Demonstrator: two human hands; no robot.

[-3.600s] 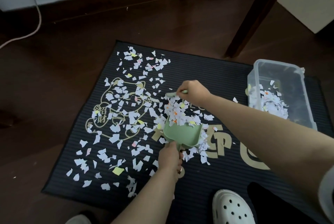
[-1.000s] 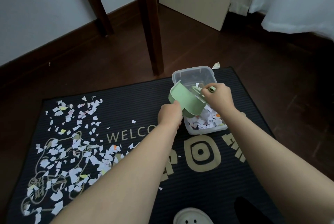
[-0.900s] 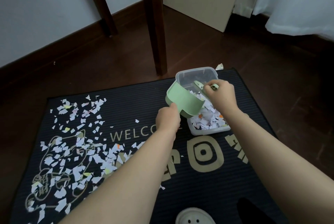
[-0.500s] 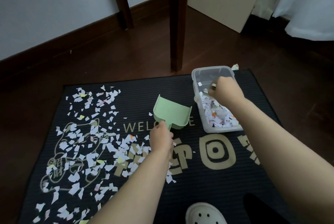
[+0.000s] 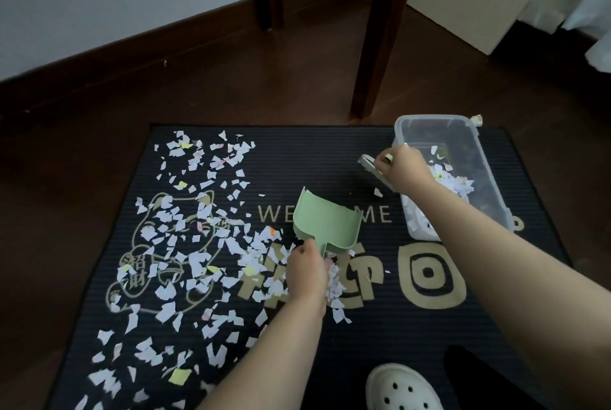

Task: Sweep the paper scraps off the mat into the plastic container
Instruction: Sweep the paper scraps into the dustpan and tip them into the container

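On the left side of the dark mat (image 5: pixel 330 151), lots of little paper scraps (image 5: pixel 185 244) lie all over a gold cat picture. Most are white and a few are yellow. Near the middle, the left hand (image 5: pixel 305 272) has its fingers curled tight round the handle of a green dustpan (image 5: pixel 325 223). The dustpan is over the word WELCOME, with its open mouth facing away from the person. A heap of scraps lies right by that hand. Further right, the right hand (image 5: pixel 401 170) is closed round a small brush (image 5: pixel 372 168), which pokes out to the left of the fist, at the left wall of the plastic container (image 5: pixel 436 117). The see-through container stands near the right edge of the mat and has a pile of scraps inside. Behind the mat, two dark wooden legs (image 5: pixel 377 32) stand on the brown floor (image 5: pixel 165 95). Down at the front, a white shoe (image 5: pixel 401 388) with holes rests on the mat.
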